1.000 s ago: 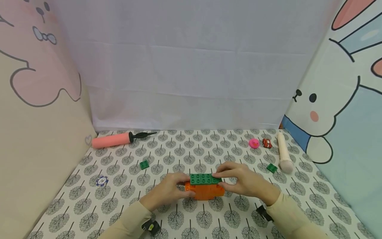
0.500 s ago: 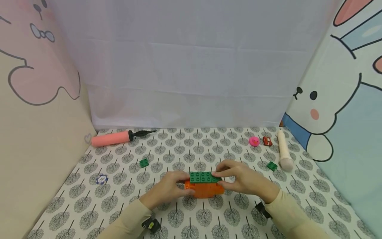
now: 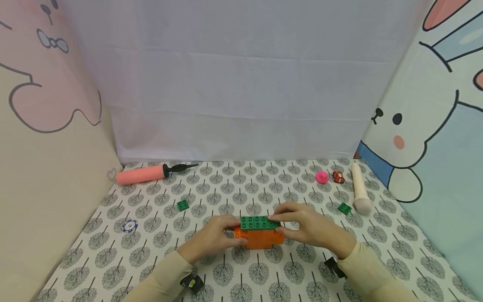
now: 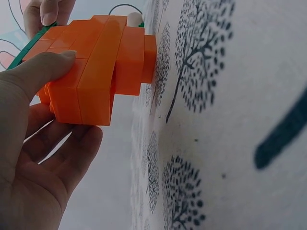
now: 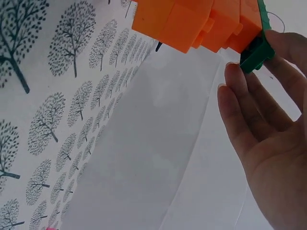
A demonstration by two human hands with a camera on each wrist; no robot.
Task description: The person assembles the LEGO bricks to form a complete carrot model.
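An orange toy-brick build [image 3: 262, 240], topped by a row of green studded bricks [image 3: 253, 223], is between both hands at the front middle of the table. My left hand [image 3: 211, 237] grips its left end; in the left wrist view the thumb lies on the orange face and the fingers are under the other side. My right hand [image 3: 309, 224] pinches the green brick at the right end of the row. In the right wrist view this green brick [image 5: 257, 53] juts past the orange bricks, fingertips against it. The orange build widens in steps.
Loose green bricks lie left [image 3: 183, 205] and right [image 3: 344, 208]. Further out are a blue-white poker chip [image 3: 130, 225], a pink pump [image 3: 141, 174], a pink rubber duck [image 3: 322, 177], a red toy car [image 3: 338, 177] and a pale microphone-shaped thing [image 3: 360, 191]. Curtains border the patterned table.
Both hands keep their hold on the brick build, with hardly any movement. The whole head view has shifted slightly.
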